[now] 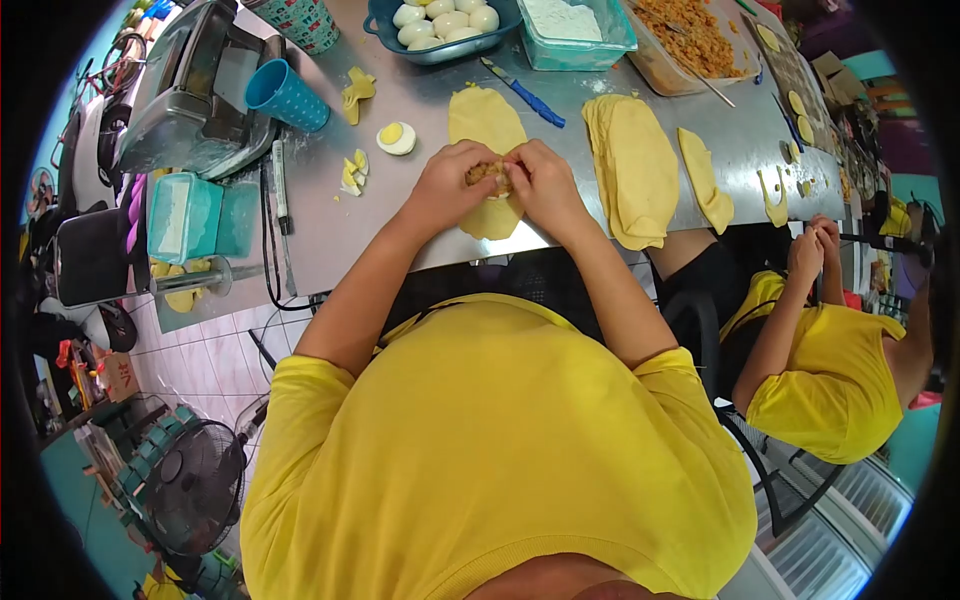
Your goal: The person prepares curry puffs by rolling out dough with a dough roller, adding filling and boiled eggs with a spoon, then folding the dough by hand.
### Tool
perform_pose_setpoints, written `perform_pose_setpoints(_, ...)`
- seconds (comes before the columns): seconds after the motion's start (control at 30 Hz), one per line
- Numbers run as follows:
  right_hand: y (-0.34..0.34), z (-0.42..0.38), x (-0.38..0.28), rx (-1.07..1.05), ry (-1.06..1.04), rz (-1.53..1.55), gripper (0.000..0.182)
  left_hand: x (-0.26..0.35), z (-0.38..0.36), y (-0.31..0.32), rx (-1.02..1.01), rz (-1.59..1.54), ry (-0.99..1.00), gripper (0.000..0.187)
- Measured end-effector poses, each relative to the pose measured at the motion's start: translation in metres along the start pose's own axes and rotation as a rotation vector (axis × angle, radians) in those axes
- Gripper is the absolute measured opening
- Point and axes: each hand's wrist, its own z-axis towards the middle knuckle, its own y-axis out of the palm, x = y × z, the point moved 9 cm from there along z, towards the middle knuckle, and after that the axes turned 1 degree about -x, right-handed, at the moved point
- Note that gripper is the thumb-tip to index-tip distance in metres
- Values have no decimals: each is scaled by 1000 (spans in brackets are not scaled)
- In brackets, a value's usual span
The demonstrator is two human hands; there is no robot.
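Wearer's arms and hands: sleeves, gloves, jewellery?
Both arms are bare below short yellow T-shirt sleeves. The left hand and the right hand are bare: no gloves, and no watch, ring or bracelet that I can make out. No markings show on the sleeves.

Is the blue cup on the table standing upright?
No, the blue cup lies tipped on its side beside the metal machine, its open mouth facing left.
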Motion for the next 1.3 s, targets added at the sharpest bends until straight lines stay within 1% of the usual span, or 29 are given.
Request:
perform_pose_setpoints(0.07, -2, 2, 3, -33, 31, -20, 6, -2, 2, -2, -1, -26, -7, 19)
perform_pose_setpoints(0.13, -7, 0, 11, -50, 104, 84, 6, -1, 0, -3, -4, -52, -16, 19)
perform_pose_setpoints(0.2, -15, -8, 15, -24, 114, 43, 6, -5, -12, -24, 253, -243, -88, 15)
perform_pose_setpoints(0.23, -17, -12, 17, 5, 123, 5, 6, -8, -16, -25, 251, -244, -89, 15)
perform_pose_setpoints(0.27, -14, -15, 18, 2, 128, 6, 6, -21, -22, -20, 200, -244, -191, 13)
perform_pose_setpoints(0.3, -11, -17, 11, 4, 42, -67, 7, -32, -28, -14, 151, -244, -294, 12)
perform_pose_setpoints(0.33, -10, -19, 3, 5, -47, -141, 7, -33, -30, -10, 152, -248, -298, 12)
perform_pose_setpoints(0.37, -10, -18, 3, 3, -49, -142, 7, -37, -31, -7, 167, -278, -348, 11)
perform_pose_setpoints(0.43, -8, -14, 11, -61, 50, -78, 8, -40, -30, -8, 189, -306, -394, 9)
perform_pose_setpoints(0.47, -11, -10, 12, -63, 45, -80, 8, -42, -31, -7, 178, -342, -442, 9)
perform_pose_setpoints(0.5, -13, -6, 29, -75, 207, 59, 8, -45, -33, -5, 167, -377, -489, 8)
perform_pose_setpoints(0.53, -13, -4, 46, -86, 370, 200, 9, -46, -34, -5, 171, -376, -488, 8)
perform_pose_setpoints(0.57, -16, 7, 52, -19, 291, 195, 11, -49, -36, -4, 184, -372, -501, 8)
perform_pose_setpoints(0.6, -18, 22, 51, -17, 288, 195, 11, -52, -36, -5, 195, -368, -513, 8)
perform_pose_setpoints(0.67, -21, 56, 26, -52, 70, 11, 16, -52, -35, -4, 175, -356, -524, 8)
perform_pose_setpoints(0.7, -14, 71, 33, -53, 68, 11, 16, -52, -34, -3, 159, -347, -535, 8)
perform_pose_setpoints(0.77, 14, 96, 22, -150, -194, -186, 19, -54, -34, -2, 165, -384, -541, 9)
perform_pose_setpoints(0.8, 22, 101, 16, -151, -201, -185, 19, -56, -34, -1, 168, -420, -546, 10)
perform_pose_setpoints(0.87, 37, 110, 21, -185, -84, -448, 21, -57, -37, 0, 217, -454, -500, 13)
perform_pose_setpoints(0.9, 38, 113, 18, -186, -88, -445, 21, -55, -38, -2, 256, -490, -455, 15)
perform_pose_setpoints(0.93, 43, 114, 24, -265, -14, -446, 21, -56, -39, -3, 257, -487, -457, 15)
perform_pose_setpoints(0.97, 48, 115, 30, -343, 60, -448, 22, -54, -37, -3, 229, -418, -424, 17)
perform_pose_setpoints(1.0, 45, 118, 29, -343, 58, -448, 22, -50, -33, -5, 202, -348, -388, 18)
perform_pose_setpoints(1.03, 45, 119, 31, -399, 88, -350, 21, -48, -31, -7, 204, -347, -388, 18)
perform_pose_setpoints(1.07, 44, 118, 33, -454, 119, -252, 20, -51, -31, -4, 180, -390, -465, 18)
perform_pose_setpoints(1.1, 35, 117, 30, -454, 116, -253, 20, -54, -31, -1, 157, -433, -539, 17)
perform_pose_setpoints(1.17, 15, 108, 10, -431, 96, 70, 15, -57, -29, -1, 164, -425, -555, 18)
perform_pose_setpoints(1.27, -14, 66, -30, -444, 83, 29, 13, -56, -31, -3, 192, -438, -548, 21)
perform_pose_setpoints(1.3, -18, 47, -44, -406, -52, -13, 14, -54, -32, -4, 217, -458, -524, 22)
